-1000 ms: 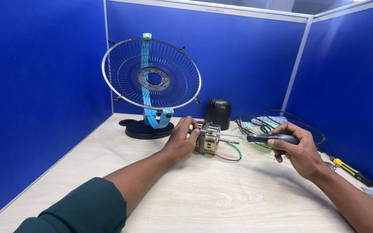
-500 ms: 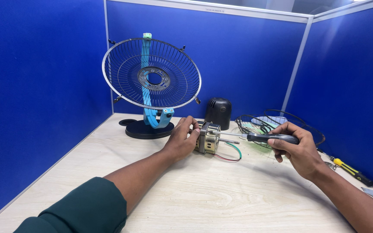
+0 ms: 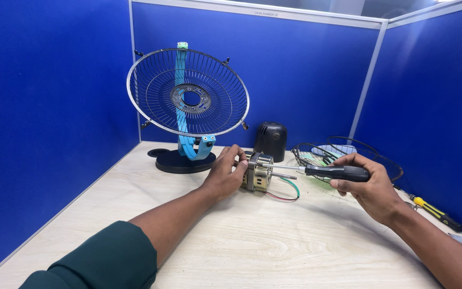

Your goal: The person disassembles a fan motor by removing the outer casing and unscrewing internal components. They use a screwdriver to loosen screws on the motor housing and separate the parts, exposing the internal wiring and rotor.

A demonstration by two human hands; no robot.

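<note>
A small metal fan motor (image 3: 259, 171) with red and green wires (image 3: 290, 191) lies on the pale wooden table (image 3: 274, 241). My left hand (image 3: 223, 174) grips its left side. My right hand (image 3: 367, 184) holds a black-handled screwdriver (image 3: 335, 172) level, with its tip against the motor's right face. Behind my left hand stands a wire fan guard (image 3: 188, 92) on a light blue bracket and a black round base (image 3: 180, 160).
A black motor cover (image 3: 271, 140) stands behind the motor. Another wire guard (image 3: 343, 155) lies flat at the right rear. A yellow-and-black screwdriver (image 3: 437, 212) rests by the right partition. Blue partition walls close in three sides.
</note>
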